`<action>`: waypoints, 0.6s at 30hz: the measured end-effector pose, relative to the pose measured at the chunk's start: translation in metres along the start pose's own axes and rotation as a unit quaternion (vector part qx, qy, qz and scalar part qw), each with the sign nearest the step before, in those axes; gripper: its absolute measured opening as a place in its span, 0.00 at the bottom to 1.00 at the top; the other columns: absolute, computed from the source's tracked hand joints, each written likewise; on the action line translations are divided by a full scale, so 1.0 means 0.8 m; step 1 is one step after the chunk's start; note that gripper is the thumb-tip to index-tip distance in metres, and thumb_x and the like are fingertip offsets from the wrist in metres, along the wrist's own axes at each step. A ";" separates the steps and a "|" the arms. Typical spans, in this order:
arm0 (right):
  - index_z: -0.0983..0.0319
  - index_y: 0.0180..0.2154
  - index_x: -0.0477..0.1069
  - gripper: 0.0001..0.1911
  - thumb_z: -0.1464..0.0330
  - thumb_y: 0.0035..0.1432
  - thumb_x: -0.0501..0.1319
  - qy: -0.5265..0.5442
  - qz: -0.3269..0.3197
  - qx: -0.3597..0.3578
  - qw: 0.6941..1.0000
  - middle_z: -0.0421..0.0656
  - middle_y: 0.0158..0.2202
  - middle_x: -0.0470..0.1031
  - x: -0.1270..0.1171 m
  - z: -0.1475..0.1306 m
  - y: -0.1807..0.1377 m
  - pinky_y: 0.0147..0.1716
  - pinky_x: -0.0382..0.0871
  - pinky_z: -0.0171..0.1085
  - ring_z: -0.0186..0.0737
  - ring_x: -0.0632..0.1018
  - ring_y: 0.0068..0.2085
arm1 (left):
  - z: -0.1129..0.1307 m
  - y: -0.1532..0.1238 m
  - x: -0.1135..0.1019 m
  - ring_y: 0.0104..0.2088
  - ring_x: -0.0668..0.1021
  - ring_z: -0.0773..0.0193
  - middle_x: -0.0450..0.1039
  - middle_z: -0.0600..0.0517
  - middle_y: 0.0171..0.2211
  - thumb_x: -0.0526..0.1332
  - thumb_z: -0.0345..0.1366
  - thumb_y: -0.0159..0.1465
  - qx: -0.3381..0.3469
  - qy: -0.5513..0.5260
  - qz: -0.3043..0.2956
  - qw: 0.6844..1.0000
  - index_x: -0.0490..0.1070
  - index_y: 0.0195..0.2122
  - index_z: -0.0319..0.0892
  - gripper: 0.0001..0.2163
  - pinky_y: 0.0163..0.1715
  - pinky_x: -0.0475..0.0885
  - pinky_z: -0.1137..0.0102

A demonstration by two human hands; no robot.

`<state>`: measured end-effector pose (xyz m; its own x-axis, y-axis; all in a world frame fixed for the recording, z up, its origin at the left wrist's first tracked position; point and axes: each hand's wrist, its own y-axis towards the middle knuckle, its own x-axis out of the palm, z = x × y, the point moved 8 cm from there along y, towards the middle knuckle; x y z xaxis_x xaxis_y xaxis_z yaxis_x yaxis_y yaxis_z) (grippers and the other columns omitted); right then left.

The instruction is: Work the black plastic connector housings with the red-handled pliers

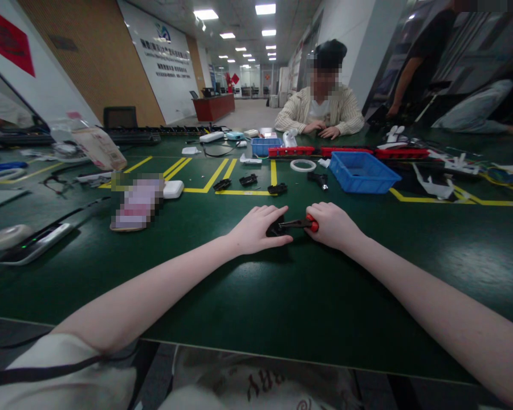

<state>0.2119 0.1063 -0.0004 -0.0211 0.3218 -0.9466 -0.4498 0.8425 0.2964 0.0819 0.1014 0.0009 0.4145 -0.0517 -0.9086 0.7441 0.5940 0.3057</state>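
My right hand (334,225) is closed around the red handles of needle-nose pliers (297,224), which point left. Against the pliers' tip, my left hand (256,230) holds a small black part (275,229) between thumb and fingers. Much of that part is covered by the hand, and whether the jaws grip it cannot be made out. Beyond my hands, similar-looking black pieces lie on the green table: one at the left (222,184), one in the middle (248,180) and one at the right (277,188).
A blue bin (363,181), a white ring (302,165) and a black angled object (318,180) lie ahead to the right. On the left are a phone (137,204), a white case (173,189) and a bottle (97,147). Another person (320,108) sits across the table.
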 end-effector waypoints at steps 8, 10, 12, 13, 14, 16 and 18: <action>0.62 0.30 0.65 0.04 0.68 0.51 0.59 0.008 -0.007 0.011 1.000 0.46 0.30 0.72 0.001 0.003 0.000 0.35 0.62 0.38 0.43 0.71 0.33 | 0.003 -0.001 -0.006 0.51 0.71 0.52 0.68 0.42 0.54 0.63 0.50 0.59 0.014 0.001 0.042 0.999 0.53 0.63 0.38 0.35 0.49 0.66 0.59; 0.62 0.30 0.65 0.04 0.68 0.50 0.59 0.011 -0.009 0.013 1.000 0.46 0.30 0.72 0.001 0.003 0.000 0.35 0.62 0.38 0.43 0.71 0.33 | 0.003 -0.002 -0.007 0.51 0.71 0.52 0.68 0.42 0.54 0.64 0.49 0.59 0.012 0.008 0.046 0.999 0.52 0.63 0.38 0.36 0.49 0.67 0.59; 0.62 0.30 0.65 0.04 0.68 0.50 0.59 0.013 -0.010 0.015 1.000 0.46 0.30 0.72 0.000 0.003 0.000 0.34 0.62 0.38 0.43 0.71 0.33 | 0.003 -0.002 -0.007 0.51 0.71 0.51 0.68 0.42 0.54 0.64 0.49 0.59 0.009 0.014 0.046 0.999 0.53 0.62 0.37 0.35 0.50 0.67 0.59; 0.62 0.30 0.65 0.04 0.68 0.50 0.59 0.013 -0.010 0.015 1.000 0.46 0.30 0.72 0.000 0.003 0.000 0.34 0.62 0.38 0.43 0.71 0.33 | 0.003 -0.002 -0.007 0.51 0.71 0.51 0.68 0.41 0.54 0.63 0.49 0.60 0.006 0.013 0.042 0.999 0.53 0.62 0.37 0.35 0.50 0.67 0.58; 0.62 0.29 0.65 0.04 0.68 0.50 0.59 0.014 -0.011 0.016 1.000 0.46 0.30 0.72 0.000 0.003 0.000 0.34 0.62 0.38 0.43 0.71 0.33 | 0.003 -0.002 -0.006 0.51 0.71 0.51 0.68 0.41 0.54 0.62 0.49 0.61 0.003 0.008 0.036 0.999 0.53 0.62 0.36 0.34 0.50 0.67 0.58; 0.62 0.29 0.65 0.04 0.68 0.50 0.59 0.015 -0.012 0.016 1.000 0.46 0.30 0.72 -0.001 0.002 0.000 0.34 0.62 0.38 0.42 0.71 0.32 | 0.001 -0.001 -0.004 0.50 0.72 0.51 0.68 0.41 0.54 0.60 0.49 0.63 -0.003 -0.010 0.021 1.000 0.52 0.63 0.35 0.33 0.49 0.67 0.58; 0.62 0.29 0.65 0.04 0.69 0.50 0.59 0.016 -0.013 0.015 1.000 0.46 0.30 0.72 -0.001 0.002 0.000 0.34 0.62 0.38 0.42 0.71 0.32 | 0.000 -0.002 -0.002 0.50 0.72 0.52 0.69 0.41 0.54 0.57 0.50 0.64 -0.003 -0.027 0.007 1.000 0.52 0.63 0.37 0.32 0.49 0.67 0.58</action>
<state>0.2132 0.1069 0.0008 -0.0385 0.2871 -0.9571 -0.4232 0.8630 0.2759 0.0804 0.1006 0.0019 0.4529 -0.0856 -0.8874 0.7341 0.6006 0.3167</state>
